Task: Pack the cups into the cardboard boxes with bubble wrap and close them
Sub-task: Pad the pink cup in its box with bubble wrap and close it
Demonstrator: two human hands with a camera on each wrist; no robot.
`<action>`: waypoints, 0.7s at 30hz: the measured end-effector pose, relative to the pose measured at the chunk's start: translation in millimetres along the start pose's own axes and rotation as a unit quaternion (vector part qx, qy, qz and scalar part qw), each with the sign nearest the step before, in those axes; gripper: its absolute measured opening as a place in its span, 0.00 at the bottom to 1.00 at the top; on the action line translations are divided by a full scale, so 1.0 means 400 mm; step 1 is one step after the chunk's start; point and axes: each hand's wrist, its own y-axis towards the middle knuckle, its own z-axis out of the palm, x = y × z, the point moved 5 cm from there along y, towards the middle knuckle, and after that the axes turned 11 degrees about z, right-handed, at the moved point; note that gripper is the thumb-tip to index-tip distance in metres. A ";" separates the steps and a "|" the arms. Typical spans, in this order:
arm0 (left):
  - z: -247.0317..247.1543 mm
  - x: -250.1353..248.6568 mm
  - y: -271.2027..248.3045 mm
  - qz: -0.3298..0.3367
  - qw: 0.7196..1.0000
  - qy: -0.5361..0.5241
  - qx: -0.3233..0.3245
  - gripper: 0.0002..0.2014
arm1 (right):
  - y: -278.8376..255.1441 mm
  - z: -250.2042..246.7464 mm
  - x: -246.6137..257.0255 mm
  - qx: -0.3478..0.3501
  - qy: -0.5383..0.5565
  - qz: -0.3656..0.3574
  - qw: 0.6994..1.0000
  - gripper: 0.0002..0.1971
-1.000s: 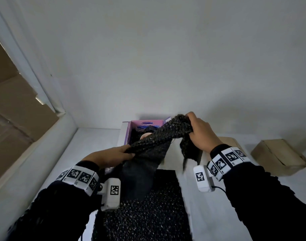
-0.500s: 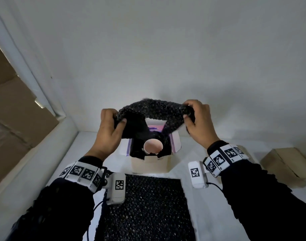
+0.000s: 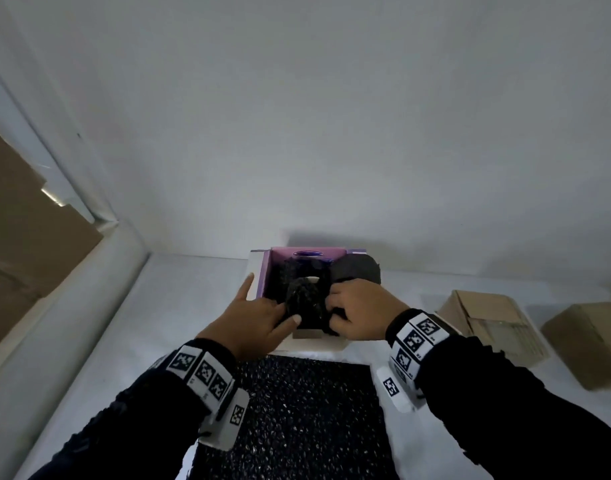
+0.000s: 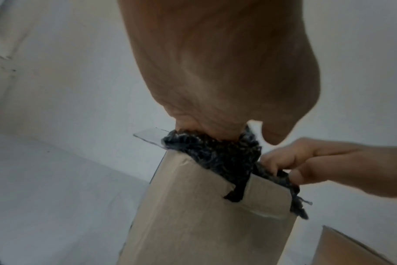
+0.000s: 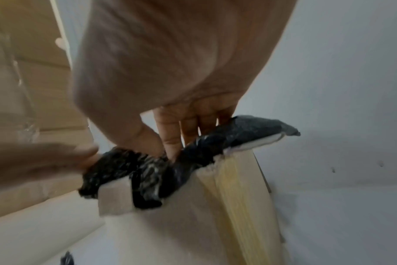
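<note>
An open cardboard box (image 3: 265, 271) with a purple inside stands at the back of the table, against the wall. Black bubble wrap (image 3: 304, 303) is stuffed into it and hangs over its near and right edges. Only a pale sliver of the cup (image 3: 311, 279) shows under the wrap. My left hand (image 3: 262, 313) presses the wrap down with straight fingers at the box's left side, the forefinger along the rim. My right hand (image 3: 349, 313) pinches the bubble wrap (image 4: 227, 154) at the near right edge of the box (image 4: 193, 215). The cup is hidden in both wrist views.
A flat sheet of black bubble wrap (image 3: 297, 410) lies on the table between my forearms. Two closed cardboard boxes (image 3: 494, 323) (image 3: 591, 341) lie to the right. The white wall is right behind the open box, and a window ledge runs along the left.
Both hands held the wrap stretched above the box; they have come down and pushed it into the box over the cup. The left hand has let go and now presses flat.
</note>
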 end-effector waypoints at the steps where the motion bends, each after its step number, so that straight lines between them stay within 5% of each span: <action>1: 0.006 0.009 0.008 -0.012 1.000 0.016 0.020 0.35 | 0.004 0.010 -0.001 0.007 -0.025 0.003 1.000 0.21; 5: 0.013 0.025 0.043 -0.065 0.987 0.091 0.113 0.27 | 0.020 0.033 -0.011 0.036 -0.133 0.023 0.990 0.29; 9: -0.003 0.026 0.074 -0.117 0.978 0.104 0.138 0.19 | 0.039 0.031 -0.008 0.084 -0.165 0.060 0.981 0.21; 11: -0.021 0.024 0.086 -0.130 0.976 0.136 0.107 0.20 | 0.038 0.013 -0.003 0.031 -0.150 0.094 0.984 0.13; 14: -0.031 0.039 0.094 -0.152 0.977 0.149 0.000 0.38 | 0.010 -0.011 -0.047 -0.080 -0.104 0.237 0.963 0.40; 16: -0.022 0.038 0.100 -0.123 0.982 0.144 -0.027 0.47 | -0.003 -0.006 -0.080 -0.061 -0.056 0.309 0.948 0.46; 18: -0.010 0.028 0.115 -0.085 0.987 0.140 -0.001 0.42 | 0.000 0.002 -0.097 -0.054 -0.009 0.315 0.947 0.35; 21: -0.008 0.011 0.125 -0.061 0.990 0.124 0.012 0.29 | 0.012 -0.018 -0.046 -0.155 -0.007 0.216 0.964 0.10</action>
